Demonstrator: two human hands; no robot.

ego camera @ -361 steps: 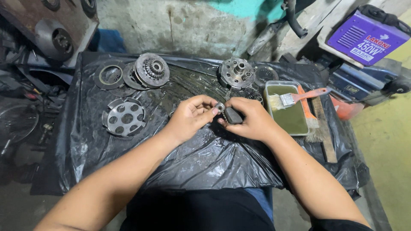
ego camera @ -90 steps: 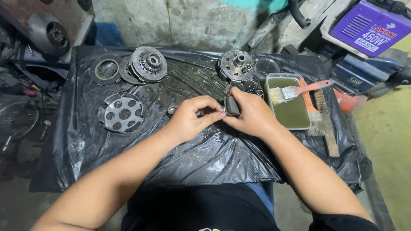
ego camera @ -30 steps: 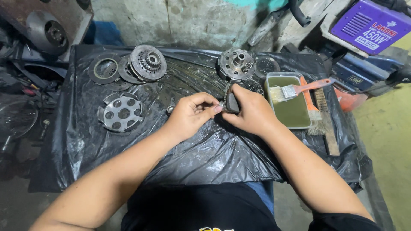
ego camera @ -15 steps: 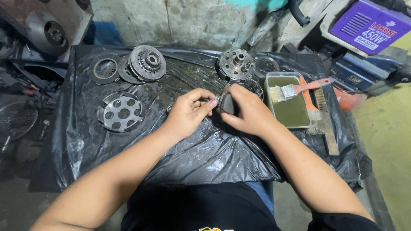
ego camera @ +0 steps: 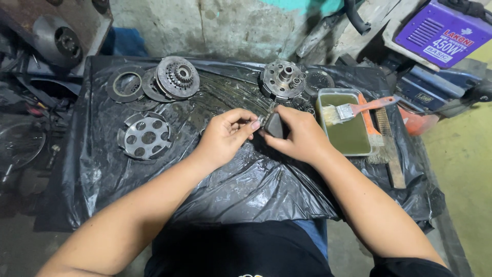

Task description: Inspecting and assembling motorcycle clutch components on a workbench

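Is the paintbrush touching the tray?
Touching. The head view shows the paintbrush lying across the tray's rim, bristles over the greenish liquid.

From my feed, the small dark part (ego camera: 274, 124) is mostly buried under my right hand (ego camera: 302, 137) — I can't make out its full shape. Whatever my left hand (ego camera: 224, 138) pinches against it is too small to identify; I only catch a glint at the fingertips (ego camera: 254, 124). The round metal drum (ego camera: 57, 42) at the upper left is partly cut by the frame edge, and so is the purple box (ego camera: 441, 32) at the upper right. The bicycle wheel (ego camera: 19, 146) runs off the left edge — spokes barely readable. Both my forearms leave the picture at the bottom.
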